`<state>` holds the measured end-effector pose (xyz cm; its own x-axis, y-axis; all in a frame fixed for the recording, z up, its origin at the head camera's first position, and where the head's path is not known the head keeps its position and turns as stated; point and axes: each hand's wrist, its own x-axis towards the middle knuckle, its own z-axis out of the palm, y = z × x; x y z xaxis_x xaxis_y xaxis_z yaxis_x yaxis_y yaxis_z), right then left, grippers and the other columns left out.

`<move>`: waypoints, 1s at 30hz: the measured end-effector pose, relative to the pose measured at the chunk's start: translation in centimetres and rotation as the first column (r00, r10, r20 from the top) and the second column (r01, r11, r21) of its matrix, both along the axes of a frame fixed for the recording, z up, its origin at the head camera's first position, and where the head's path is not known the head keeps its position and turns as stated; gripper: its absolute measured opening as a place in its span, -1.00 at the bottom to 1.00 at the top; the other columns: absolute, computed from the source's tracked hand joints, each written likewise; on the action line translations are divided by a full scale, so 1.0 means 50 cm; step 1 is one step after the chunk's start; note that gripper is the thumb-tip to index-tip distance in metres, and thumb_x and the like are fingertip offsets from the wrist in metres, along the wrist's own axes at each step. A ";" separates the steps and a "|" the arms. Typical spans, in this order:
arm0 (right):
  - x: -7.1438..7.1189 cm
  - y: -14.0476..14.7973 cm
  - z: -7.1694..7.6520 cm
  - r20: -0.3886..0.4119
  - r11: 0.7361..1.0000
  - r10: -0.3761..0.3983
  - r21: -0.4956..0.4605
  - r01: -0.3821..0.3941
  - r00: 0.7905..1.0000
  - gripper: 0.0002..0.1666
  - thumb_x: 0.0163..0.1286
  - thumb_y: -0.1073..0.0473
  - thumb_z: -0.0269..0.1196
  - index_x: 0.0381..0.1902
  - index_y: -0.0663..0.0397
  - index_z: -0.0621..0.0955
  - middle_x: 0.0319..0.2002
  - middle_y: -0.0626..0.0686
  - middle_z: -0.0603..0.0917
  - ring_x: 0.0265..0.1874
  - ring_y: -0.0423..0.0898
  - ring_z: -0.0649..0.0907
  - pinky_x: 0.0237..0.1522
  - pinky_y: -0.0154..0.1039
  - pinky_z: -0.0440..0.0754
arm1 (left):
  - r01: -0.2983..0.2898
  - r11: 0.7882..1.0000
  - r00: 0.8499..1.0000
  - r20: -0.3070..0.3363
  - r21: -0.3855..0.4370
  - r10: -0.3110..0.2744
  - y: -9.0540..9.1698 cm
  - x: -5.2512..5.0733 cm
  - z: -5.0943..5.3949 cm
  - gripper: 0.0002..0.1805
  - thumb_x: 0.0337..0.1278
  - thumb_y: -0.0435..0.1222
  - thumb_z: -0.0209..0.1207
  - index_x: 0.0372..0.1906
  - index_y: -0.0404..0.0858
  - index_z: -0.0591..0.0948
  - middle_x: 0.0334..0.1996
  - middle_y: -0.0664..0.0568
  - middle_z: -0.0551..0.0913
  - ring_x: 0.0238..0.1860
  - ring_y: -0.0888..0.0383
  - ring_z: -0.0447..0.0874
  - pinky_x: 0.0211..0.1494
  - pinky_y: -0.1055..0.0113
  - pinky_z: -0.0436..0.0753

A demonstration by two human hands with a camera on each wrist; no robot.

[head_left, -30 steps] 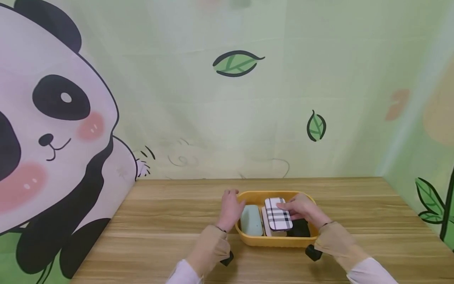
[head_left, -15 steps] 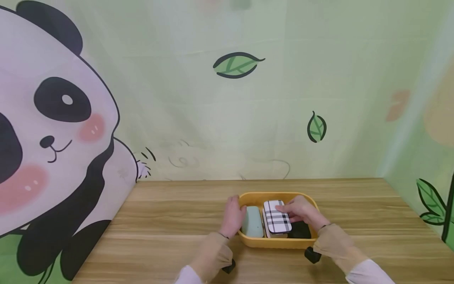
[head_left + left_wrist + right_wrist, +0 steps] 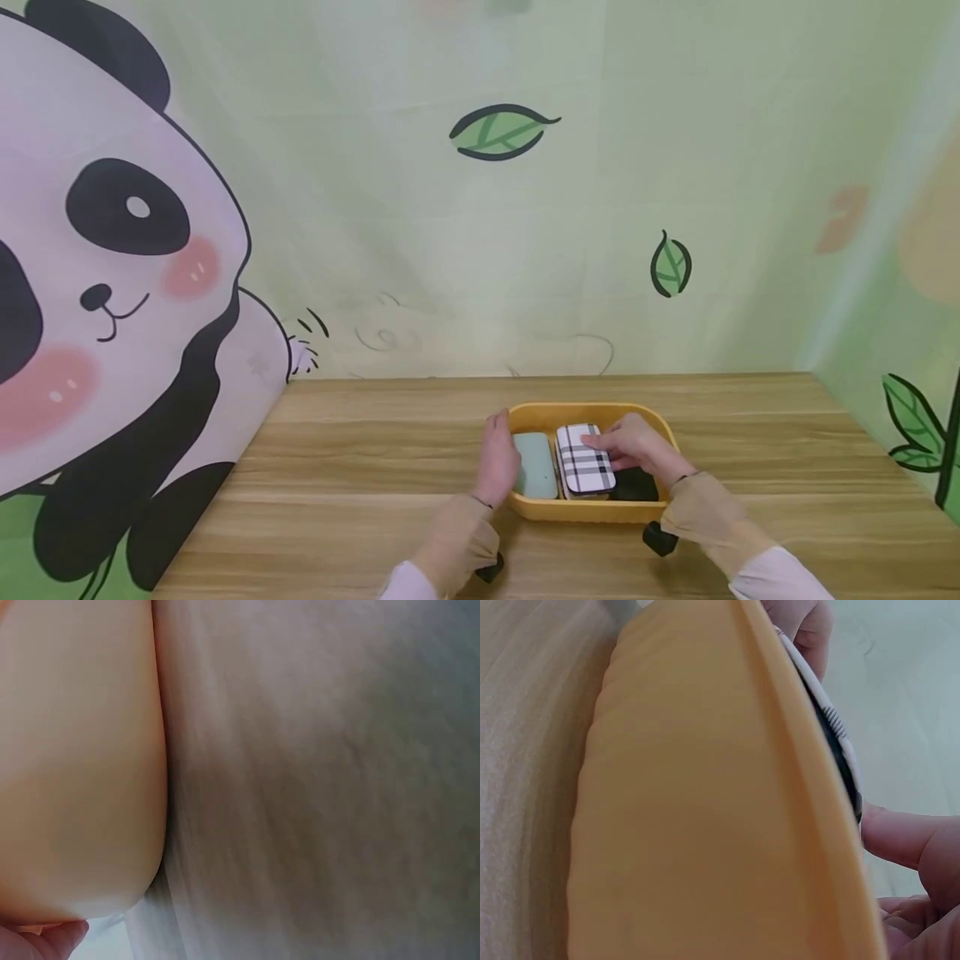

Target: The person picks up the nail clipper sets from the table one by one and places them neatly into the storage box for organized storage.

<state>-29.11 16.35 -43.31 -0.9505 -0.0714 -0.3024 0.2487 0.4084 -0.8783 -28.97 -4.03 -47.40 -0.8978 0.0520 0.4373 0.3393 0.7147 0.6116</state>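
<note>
A yellow basket [image 3: 577, 510] stands on the table with several things in it. Along its left end lies my left hand [image 3: 498, 460], fingers straight and close together. My right hand [image 3: 637, 443] reaches over the right side and pinches a white case with black plaid lines [image 3: 583, 462], thumb on top. This plaid case rests on or just above a pale flat thing, mostly hidden. Left of it sits a pale green rounded case [image 3: 536, 467]; to its right is a black item [image 3: 634, 485]. In the right wrist view the thumb [image 3: 896, 834] meets the plaid case's edge.
The wooden table [image 3: 360, 450] extends on both sides of the basket. Behind it hangs a green backdrop [image 3: 420, 250] with a panda and leaves. A black wrist camera [image 3: 660, 539] sits under the right wrist, another [image 3: 491, 568] under the left.
My left hand has straightened from over the basket's left rim to lie along that end. The basket has shifted slightly right. The plaid case has moved a little left and down over the pale thing.
</note>
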 end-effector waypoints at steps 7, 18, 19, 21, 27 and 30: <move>0.002 -0.002 -0.005 -0.004 1.000 0.005 -0.005 -0.005 1.000 -0.61 0.14 0.11 0.31 -0.35 0.44 0.59 -0.52 0.10 0.62 -0.55 -0.08 0.60 -0.46 -0.23 0.59 | -0.003 1.000 1.000 0.030 0.031 0.002 0.002 0.002 0.000 -0.43 -0.26 -0.79 -0.07 0.06 -0.63 0.31 -0.07 -0.38 0.39 0.00 -0.19 0.38 0.10 0.12 0.33; -0.003 -0.004 -0.021 0.012 1.000 -0.008 0.007 0.008 1.000 -0.65 0.14 0.12 0.32 -0.39 0.39 0.60 -0.53 0.08 0.62 -0.56 -0.09 0.58 -0.47 -0.23 0.58 | 0.002 0.999 0.998 0.062 0.033 -0.004 0.001 0.005 0.001 -0.43 -0.22 -0.78 -0.10 0.09 -0.61 0.29 -0.07 -0.36 0.38 0.02 -0.17 0.37 0.10 0.14 0.33; -0.004 -0.005 -0.022 0.012 1.000 -0.008 0.009 0.008 1.000 -0.65 0.14 0.12 0.32 -0.39 0.39 0.60 -0.53 0.08 0.62 -0.56 -0.09 0.58 -0.47 -0.23 0.58 | 0.003 0.999 0.998 0.065 0.036 -0.005 0.001 0.005 0.002 -0.43 -0.22 -0.78 -0.10 0.09 -0.61 0.29 -0.06 -0.36 0.38 0.02 -0.17 0.37 0.11 0.13 0.32; -0.005 -0.006 -0.024 0.015 1.000 -0.015 0.016 0.014 1.000 -0.66 0.13 0.12 0.32 -0.40 0.38 0.60 -0.54 0.07 0.61 -0.56 -0.09 0.57 -0.47 -0.23 0.58 | 0.003 0.999 0.998 0.067 0.038 -0.006 0.001 0.005 0.002 -0.43 -0.22 -0.78 -0.10 0.10 -0.61 0.29 -0.05 -0.37 0.38 0.03 -0.17 0.36 0.11 0.13 0.32; -0.009 -0.007 -0.028 0.005 0.999 -0.012 0.030 0.012 1.000 -0.67 0.14 0.13 0.32 -0.39 0.37 0.60 -0.54 0.07 0.60 -0.55 -0.08 0.56 -0.45 -0.21 0.58 | 0.005 0.999 0.997 0.074 0.047 -0.008 0.001 0.005 0.003 -0.42 -0.22 -0.77 -0.11 0.11 -0.61 0.28 -0.02 -0.37 0.37 0.05 -0.17 0.35 0.13 0.13 0.30; -0.011 -0.008 -0.031 -0.003 0.999 -0.014 0.045 0.014 1.000 -0.69 0.14 0.13 0.32 -0.39 0.36 0.60 -0.54 0.06 0.59 -0.56 -0.08 0.55 -0.45 -0.21 0.58 | 0.004 0.999 0.996 0.085 0.052 -0.008 0.001 0.004 0.005 -0.42 -0.22 -0.77 -0.10 0.11 -0.61 0.28 -0.01 -0.37 0.37 0.05 -0.17 0.35 0.13 0.13 0.30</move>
